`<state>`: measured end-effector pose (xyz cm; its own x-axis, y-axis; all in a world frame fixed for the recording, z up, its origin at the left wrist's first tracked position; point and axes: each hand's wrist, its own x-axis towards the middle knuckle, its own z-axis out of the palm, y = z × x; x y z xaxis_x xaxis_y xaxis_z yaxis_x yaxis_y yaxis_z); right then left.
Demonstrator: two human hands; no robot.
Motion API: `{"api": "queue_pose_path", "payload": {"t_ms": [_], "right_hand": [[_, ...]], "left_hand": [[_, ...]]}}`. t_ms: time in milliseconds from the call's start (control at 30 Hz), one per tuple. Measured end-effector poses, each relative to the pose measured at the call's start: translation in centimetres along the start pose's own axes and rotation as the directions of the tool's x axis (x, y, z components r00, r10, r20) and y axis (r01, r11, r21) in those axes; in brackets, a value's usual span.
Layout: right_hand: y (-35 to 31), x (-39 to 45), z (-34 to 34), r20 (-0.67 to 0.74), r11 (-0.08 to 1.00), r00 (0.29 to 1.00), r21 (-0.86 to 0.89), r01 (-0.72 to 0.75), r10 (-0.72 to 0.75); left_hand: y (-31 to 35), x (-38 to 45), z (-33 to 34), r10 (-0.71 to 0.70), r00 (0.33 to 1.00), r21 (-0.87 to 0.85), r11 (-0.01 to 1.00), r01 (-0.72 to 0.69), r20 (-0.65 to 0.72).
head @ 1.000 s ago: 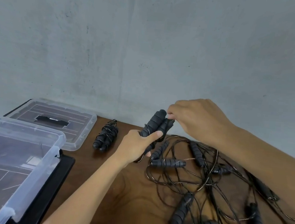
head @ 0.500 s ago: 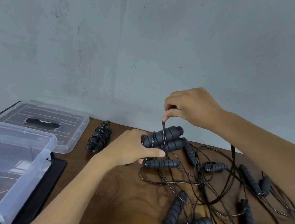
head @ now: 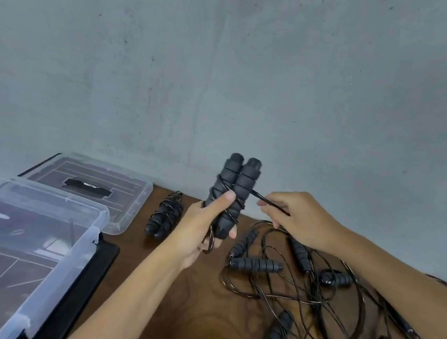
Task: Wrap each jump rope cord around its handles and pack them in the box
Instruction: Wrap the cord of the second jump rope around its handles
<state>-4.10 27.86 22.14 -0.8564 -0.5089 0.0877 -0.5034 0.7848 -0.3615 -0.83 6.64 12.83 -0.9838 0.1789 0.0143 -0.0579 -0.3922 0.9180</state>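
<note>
Two foam handles [head: 231, 194], held side by side, now stand nearly upright in our left hand [head: 203, 228], where half a second ago they lay tilted and low over the desk [head: 199, 310]; our right hand [head: 297, 220] has swung from above them to their right, drawing the cord [head: 264, 200] taut. We judge another turn is going on, with much loose cord left to wind. Our left hand grips the pair, thumb pressing the wraps; our right pinches the cord. The handles are dark, ribbed, crossed by a few thin glossy loops. One finished bundle [head: 165, 216] lies on the desk beside the clear lid [head: 130, 201]. The open clear box [head: 57, 238] sits at left. Tangled unwrapped ropes [head: 301, 289] lie at right
</note>
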Motion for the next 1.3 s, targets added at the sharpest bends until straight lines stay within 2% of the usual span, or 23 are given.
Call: {"api": "queue_pose_path", "payload": {"t_ms": [133,267,467,667,767,833,900,1000,1067,1200,1300], "right_hand": [[0.1,-1.1,-0.7,-0.035,0.997,0.998,-0.043,-0.056,0.055],[-1.3,-2.4,-1.3,-0.069,0.994,0.996,-0.094,-0.062,0.055],[-3.9,-3.5,-2.4,-0.116,0.928,0.993,-0.372,-0.023,-0.022],[-5.8,-2.6,-3.7,-0.026,0.819,0.993,-0.567,0.081,-0.117],[-5.5,-0.9,-4.4,0.061,0.731,0.988,-0.666,0.146,-0.142],[-4.8,0.3,-4.9,0.09,0.709,0.982,-0.681,0.183,-0.168],[-4.1,1.6,-5.5,0.116,0.749,0.98,-0.632,0.198,-0.161],[-4.0,2.8,-6.6,0.151,0.911,0.982,-0.378,0.164,-0.114],[-3.9,3.3,-7.1,0.151,0.96,0.986,-0.262,0.103,-0.065],[-2.6,4.0,-7.4,0.144,0.999,0.989,-0.035,0.02,-0.015],[-1.7,4.0,-6.9,0.145,0.989,0.989,0.145,0.002,-0.023]], "left_hand": [[-0.3,0.7,-1.1,-0.046,0.987,-0.124,0.992,0.027,-0.151],[-0.8,0.9,-1.1,-0.092,0.965,-0.087,0.994,0.073,-0.247],[-1.6,0.7,0.5,-0.142,0.95,-0.035,0.99,0.137,-0.278],[-2.4,0.6,3.0,-0.15,0.951,0.154,0.968,0.196,-0.269],[-2.7,0.7,3.3,-0.106,0.968,0.348,0.92,0.183,-0.229],[-2.5,0.7,3.1,-0.091,0.98,0.491,0.855,0.169,-0.179],[-2.1,0.6,2.8,-0.071,0.991,0.621,0.774,0.127,-0.113],[-1.0,0.0,2.3,-0.041,0.999,0.75,0.661,0.016,0.015],[-0.1,-0.6,2.2,-0.035,0.996,0.775,0.631,-0.046,0.088],[1.3,-1.5,1.8,0.006,0.983,0.732,0.667,-0.14,0.183],[1.6,-1.6,1.1,0.048,0.972,0.642,0.743,-0.188,0.229]]}}
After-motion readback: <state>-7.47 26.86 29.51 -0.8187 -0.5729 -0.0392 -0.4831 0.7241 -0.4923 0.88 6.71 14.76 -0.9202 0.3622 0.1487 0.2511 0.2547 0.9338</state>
